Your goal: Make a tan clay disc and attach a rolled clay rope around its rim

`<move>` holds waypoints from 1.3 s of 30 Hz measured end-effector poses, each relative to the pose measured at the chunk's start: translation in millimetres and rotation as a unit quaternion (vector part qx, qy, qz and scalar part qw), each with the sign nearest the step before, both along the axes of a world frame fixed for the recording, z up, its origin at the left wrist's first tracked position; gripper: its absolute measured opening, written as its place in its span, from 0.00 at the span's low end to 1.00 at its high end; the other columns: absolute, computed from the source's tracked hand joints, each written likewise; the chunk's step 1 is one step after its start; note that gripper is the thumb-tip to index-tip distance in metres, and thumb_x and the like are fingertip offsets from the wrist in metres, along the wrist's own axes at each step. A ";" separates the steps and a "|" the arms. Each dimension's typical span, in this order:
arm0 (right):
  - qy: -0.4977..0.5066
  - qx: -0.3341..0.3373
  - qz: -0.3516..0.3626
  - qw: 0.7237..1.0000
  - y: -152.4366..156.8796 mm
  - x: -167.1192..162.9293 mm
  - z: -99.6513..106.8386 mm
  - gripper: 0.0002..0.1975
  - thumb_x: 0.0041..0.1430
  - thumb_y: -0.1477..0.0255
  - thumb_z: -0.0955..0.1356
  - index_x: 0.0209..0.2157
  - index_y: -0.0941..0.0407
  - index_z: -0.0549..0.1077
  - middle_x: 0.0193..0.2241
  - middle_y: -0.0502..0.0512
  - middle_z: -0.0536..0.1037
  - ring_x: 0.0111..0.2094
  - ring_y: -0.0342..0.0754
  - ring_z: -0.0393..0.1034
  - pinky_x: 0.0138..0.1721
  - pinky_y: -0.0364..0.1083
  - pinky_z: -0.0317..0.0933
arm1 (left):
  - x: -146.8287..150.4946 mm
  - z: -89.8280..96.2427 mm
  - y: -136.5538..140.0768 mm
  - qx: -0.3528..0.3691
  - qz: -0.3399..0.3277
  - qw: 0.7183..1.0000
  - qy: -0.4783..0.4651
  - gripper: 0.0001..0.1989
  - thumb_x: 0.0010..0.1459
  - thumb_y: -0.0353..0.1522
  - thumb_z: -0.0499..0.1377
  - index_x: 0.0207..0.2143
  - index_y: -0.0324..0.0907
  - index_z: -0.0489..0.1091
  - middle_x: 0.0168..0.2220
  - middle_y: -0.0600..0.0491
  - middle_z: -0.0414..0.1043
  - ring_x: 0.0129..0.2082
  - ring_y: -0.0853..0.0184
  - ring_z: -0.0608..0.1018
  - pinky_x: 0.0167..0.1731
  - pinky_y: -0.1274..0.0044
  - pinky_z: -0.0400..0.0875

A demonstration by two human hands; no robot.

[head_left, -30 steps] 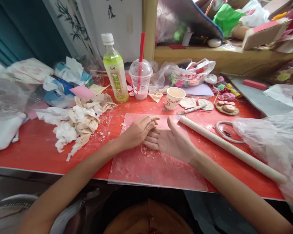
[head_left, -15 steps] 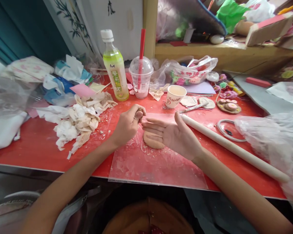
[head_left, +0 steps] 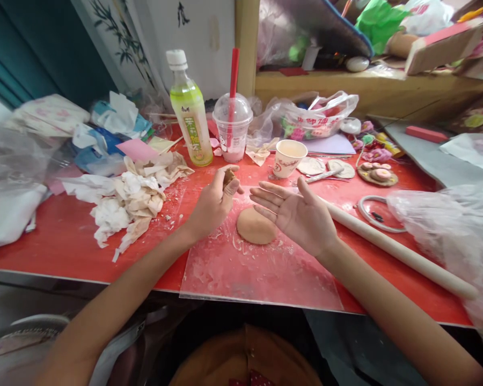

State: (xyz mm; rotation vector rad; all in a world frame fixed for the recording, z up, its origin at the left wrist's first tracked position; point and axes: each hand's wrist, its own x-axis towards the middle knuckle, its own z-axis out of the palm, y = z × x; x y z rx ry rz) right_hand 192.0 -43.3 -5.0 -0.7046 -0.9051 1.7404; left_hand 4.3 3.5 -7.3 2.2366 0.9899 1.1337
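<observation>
My left hand [head_left: 214, 202] is closed round a small brown lump [head_left: 228, 177], which looks like clay and is mostly hidden by the fingers. My right hand [head_left: 300, 217] is open, palm up, with its fingers stretched toward the left hand and nothing in it. Below and between the hands, a flat oval disc of tan clay [head_left: 256, 226] lies on a clear plastic sheet [head_left: 261, 279] marked with whitish smears. The right fingertips are over the disc's right side, apart from the left hand.
A long pale rolling rod [head_left: 402, 254] lies at right, beside a crumpled plastic bag [head_left: 462, 230]. Behind stand a paper cup [head_left: 290, 159], a lidded cup with a red straw [head_left: 232, 128] and a green drink bottle [head_left: 190, 115]. Crumpled tissues [head_left: 131, 198] lie at left.
My right hand has moved a little to the right and away from my left, uncovering more of the clay disc. My left hand has turned, and the brown lump shows more.
</observation>
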 end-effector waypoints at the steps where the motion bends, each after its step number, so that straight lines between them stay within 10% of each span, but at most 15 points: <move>1: -0.005 0.000 -0.002 1.000 0.1 0.5 0.6 0.32 0.61 0.47 0.51 0.44 0.55 0.72 0.52 0.58 0.73 0.58 0.51 0.62 0.59 0.53 0.54 | 0.5 1.9 -2.2 -0.026 0.006 1.000 -0.009 0.15 0.66 0.39 0.43 0.48 0.40 0.59 0.30 0.53 0.70 0.19 0.75 0.66 0.20 0.80 0.62; 9: -0.038 0.004 -0.016 0.999 0.3 1.0 3.4 0.29 0.61 0.48 0.55 0.44 0.55 0.73 0.52 0.59 0.73 0.56 0.52 0.64 0.59 0.54 0.55 | 0.7 8.7 -11.5 0.048 -0.009 0.997 0.063 0.11 0.65 0.32 0.48 0.31 0.40 0.65 0.25 0.56 0.69 0.24 0.74 0.69 0.26 0.80 0.63; 17: -0.035 0.022 0.013 0.999 -5.5 -7.0 3.2 0.14 0.63 0.64 0.62 0.46 0.53 0.72 0.57 0.54 0.68 0.54 0.49 0.67 0.59 0.52 0.56 | 6.9 2.3 -11.4 0.111 -0.116 0.986 0.056 0.20 0.63 0.29 0.51 0.57 0.47 0.59 0.45 0.49 0.65 0.45 0.69 0.71 0.44 0.76 0.70; 31: -0.118 -0.009 -0.021 0.993 0.7 5.6 -1.5 0.15 0.64 0.64 0.62 0.45 0.58 0.72 0.47 0.61 0.76 0.47 0.51 0.73 0.54 0.52 0.63 | 1.4 14.9 -15.2 0.009 -0.014 1.000 0.009 0.07 0.59 0.23 0.50 0.34 0.39 0.66 0.22 0.59 0.67 0.24 0.76 0.71 0.28 0.82 0.66; 36: -0.122 -0.013 -0.038 0.992 0.8 5.9 1.9 0.15 0.64 0.64 0.62 0.42 0.58 0.73 0.44 0.60 0.78 0.45 0.50 0.74 0.52 0.50 0.65 | 2.6 13.7 -10.1 -0.122 -0.041 0.987 -0.092 0.09 0.58 0.32 0.56 0.42 0.42 0.64 0.31 0.56 0.65 0.30 0.74 0.71 0.22 0.85 0.65; 39: -0.105 -0.022 -0.078 0.991 3.0 8.6 4.5 0.14 0.64 0.65 0.61 0.41 0.59 0.73 0.42 0.60 0.79 0.43 0.48 0.75 0.50 0.47 0.67 | -0.9 13.2 -4.7 -0.197 -0.040 0.966 -0.162 0.11 0.51 0.36 0.63 0.30 0.41 0.64 0.24 0.59 0.58 0.22 0.76 0.65 0.17 0.85 0.64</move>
